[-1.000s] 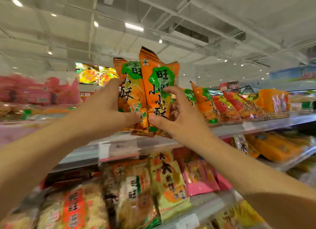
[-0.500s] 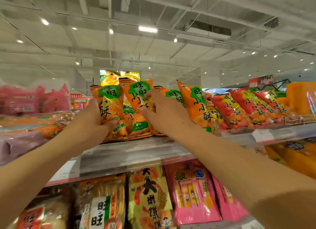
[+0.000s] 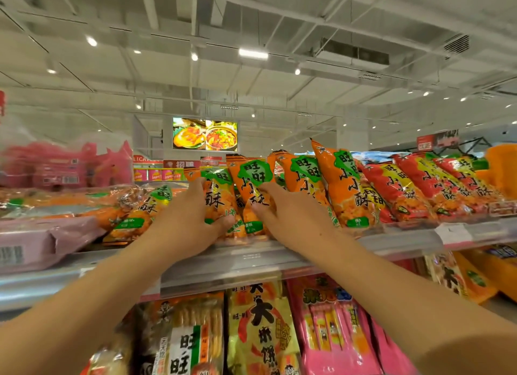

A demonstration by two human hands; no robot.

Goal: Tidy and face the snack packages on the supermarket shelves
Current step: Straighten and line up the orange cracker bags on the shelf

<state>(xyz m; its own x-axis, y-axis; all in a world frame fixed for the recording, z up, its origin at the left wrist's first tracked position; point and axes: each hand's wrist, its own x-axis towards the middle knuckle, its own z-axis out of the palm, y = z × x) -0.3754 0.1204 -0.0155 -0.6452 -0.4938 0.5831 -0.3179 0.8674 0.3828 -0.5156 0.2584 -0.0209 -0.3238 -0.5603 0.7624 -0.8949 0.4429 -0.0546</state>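
Observation:
Two orange snack bags with green labels stand side by side on the top shelf (image 3: 251, 258). My left hand (image 3: 184, 223) grips the left orange bag (image 3: 219, 197), thumb curled across its lower front and fingers along its left edge. The right orange bag (image 3: 253, 183) leans against it, and my right hand (image 3: 288, 215) holds this one with fingers and thumb on its right side. Both bags rest with their bottoms on the shelf, fronts facing me. More orange bags (image 3: 342, 184) lean in a row just to the right.
Red bags (image 3: 405, 188) of the same snack continue the row rightward. A fallen orange bag (image 3: 145, 209) and a flat pink package (image 3: 42, 241) lie at the left. Rice cracker packs (image 3: 261, 328) and pink packs (image 3: 335, 335) fill the shelf below.
Both hands have lowered the two orange bags from the air onto the top shelf and pushed them back into the row. The view has shifted closer and upward.

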